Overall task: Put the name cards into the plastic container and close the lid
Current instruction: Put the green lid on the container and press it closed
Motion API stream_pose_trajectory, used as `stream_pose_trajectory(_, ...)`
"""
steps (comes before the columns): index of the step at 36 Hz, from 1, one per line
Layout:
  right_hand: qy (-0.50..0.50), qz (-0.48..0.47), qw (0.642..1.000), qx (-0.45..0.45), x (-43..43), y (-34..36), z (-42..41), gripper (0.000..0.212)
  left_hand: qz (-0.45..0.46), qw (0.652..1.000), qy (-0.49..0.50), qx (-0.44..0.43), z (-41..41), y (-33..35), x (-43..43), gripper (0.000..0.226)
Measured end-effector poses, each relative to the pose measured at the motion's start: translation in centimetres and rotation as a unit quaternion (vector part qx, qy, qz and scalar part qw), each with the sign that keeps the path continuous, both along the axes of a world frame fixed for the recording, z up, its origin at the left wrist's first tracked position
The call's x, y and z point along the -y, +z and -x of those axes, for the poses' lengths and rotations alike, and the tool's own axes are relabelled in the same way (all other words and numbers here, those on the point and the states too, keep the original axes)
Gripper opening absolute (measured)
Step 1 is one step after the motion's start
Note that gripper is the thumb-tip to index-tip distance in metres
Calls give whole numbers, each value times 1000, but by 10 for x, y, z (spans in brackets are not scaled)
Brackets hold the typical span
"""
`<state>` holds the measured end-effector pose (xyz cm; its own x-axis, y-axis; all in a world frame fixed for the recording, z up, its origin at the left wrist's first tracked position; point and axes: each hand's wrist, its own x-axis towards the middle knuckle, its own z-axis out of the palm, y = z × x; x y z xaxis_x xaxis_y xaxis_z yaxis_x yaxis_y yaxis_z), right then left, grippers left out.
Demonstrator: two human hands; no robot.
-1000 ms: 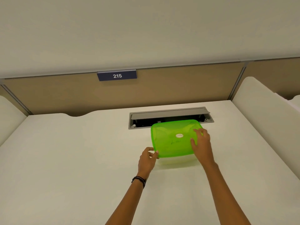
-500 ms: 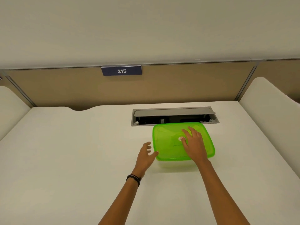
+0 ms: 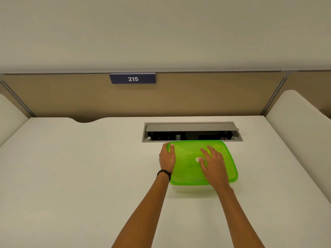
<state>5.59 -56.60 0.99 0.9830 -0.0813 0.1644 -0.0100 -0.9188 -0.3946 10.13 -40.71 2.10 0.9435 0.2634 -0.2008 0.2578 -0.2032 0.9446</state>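
Lid on container, cable hatch behind.

We see even, soft, fairly bright indoor light with a warm yellowish cast over the white desk. No hard shadows; only a faint soft one under the near edge of the green lid, tinted greenish where light passes through the plastic. No glare spots, lid looks matte-bright. The open cable tray is the darkest area, interior detail mostly lost. Wide-angle bending shows: the partition top line and desk sides curve toward the frame edges. Focus is acceptable centrally; the "215" sign reads clearly, handwriting on the lid is too soft to read.
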Motion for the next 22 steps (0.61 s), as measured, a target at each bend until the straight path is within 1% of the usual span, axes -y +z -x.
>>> stream_pose_trajectory(4, -16, 0, 1000, 23, 1, 1, -3, 37, -36, 999, -18, 16, -1, -8, -4, 35)
stream_pose_trajectory(6, -27, 17, 999, 37, 2, 5, -10, 34, -56, 998, -28, 23, -2, -10, -5, 35)
stream_pose_trajectory(9, -35, 31, 998, 36, 7, 14, -25, 33, -61, 997, -31, 24, -4, -12, -5, 36)
stream_pose_trajectory(12, -13, 34, 999, 38, 10, 13, -33, 35, -48, 998, -30, 16, -4, -12, -4, 37)
stream_pose_trajectory(16, 20, 34, 999, 16, 12, 5, -34, 41, -23, 999, -28, 5, -5, -13, -4, 38)
stream_pose_trajectory(22, 28, 20, 999, 0, 9, 0, -42, 44, 14, 999, -31, -36, -22, -12, -8, 44)
